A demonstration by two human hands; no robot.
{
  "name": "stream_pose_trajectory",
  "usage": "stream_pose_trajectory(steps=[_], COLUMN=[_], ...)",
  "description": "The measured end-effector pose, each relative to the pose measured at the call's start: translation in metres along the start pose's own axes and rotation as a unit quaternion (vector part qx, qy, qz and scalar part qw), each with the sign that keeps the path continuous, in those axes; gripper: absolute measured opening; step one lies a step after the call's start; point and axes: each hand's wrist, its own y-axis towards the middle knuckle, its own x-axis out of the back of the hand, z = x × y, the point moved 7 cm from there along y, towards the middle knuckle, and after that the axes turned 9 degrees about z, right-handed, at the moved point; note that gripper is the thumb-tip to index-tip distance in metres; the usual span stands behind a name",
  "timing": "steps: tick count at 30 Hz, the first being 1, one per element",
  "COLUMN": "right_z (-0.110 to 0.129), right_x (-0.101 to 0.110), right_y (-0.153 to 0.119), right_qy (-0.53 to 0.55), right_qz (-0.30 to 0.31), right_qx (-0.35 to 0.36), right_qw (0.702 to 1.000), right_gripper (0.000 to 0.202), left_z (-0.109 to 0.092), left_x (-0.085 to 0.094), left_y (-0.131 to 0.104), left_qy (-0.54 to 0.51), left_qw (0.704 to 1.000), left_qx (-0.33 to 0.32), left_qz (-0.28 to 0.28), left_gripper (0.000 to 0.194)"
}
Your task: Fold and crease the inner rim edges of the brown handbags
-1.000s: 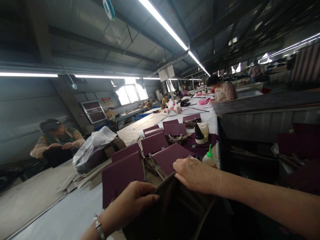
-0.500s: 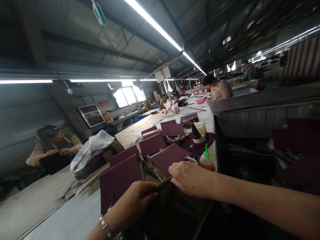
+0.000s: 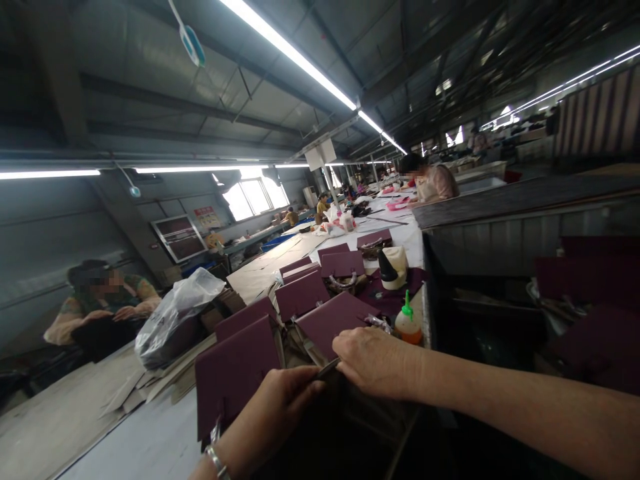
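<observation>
Between my two hands, low in the view, is a dark bag piece (image 3: pixel 345 427), its edge pinched from both sides. My left hand (image 3: pixel 285 397), with a silver bracelet at the wrist, grips this edge between thumb and fingers. Close to it on the right, my right hand (image 3: pixel 370 360) is closed on the same edge, fingers curled and partly hidden. The lower part of the piece fades into shadow. Just beyond my hands lie a purple bag flap (image 3: pixel 333 317) and, to the left, another upright purple flap (image 3: pixel 233 380).
A bottle with a green nozzle (image 3: pixel 409 323) and a pale container with a black cone (image 3: pixel 395 268) stand right of the purple bags. A clear plastic bag (image 3: pixel 175 320) lies left, near a seated person (image 3: pixel 103 303). Another person (image 3: pixel 433 181) leans over the long table (image 3: pixel 125 440).
The whole view has shifted slightly. My left hand sits a little further right and lower, nearer my right hand; both keep their hold on the dark edge.
</observation>
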Motion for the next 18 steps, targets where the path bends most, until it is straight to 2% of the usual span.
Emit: stream_pose_trajectory(steps=[8,18], right_z=[-0.0011,0.0032], right_x=[-0.0019,-0.0029], right_y=[-0.0022,-0.0064], right_qy=[-0.008,-0.029], right_qz=[-0.01,-0.012], right_qx=[-0.005,-0.002], right_qw=[1.0,1.0], right_gripper=[0.021,0.02], left_z=[0.0009,-0.0027], left_x=[0.0,-0.0072], left_y=[0.0007,0.002], left_qy=[0.068,0.099], left_qw=[0.996,0.994], left_qx=[0.039,-0.004], left_qz=[-0.036,-0.044], left_gripper=[0.029,0.028])
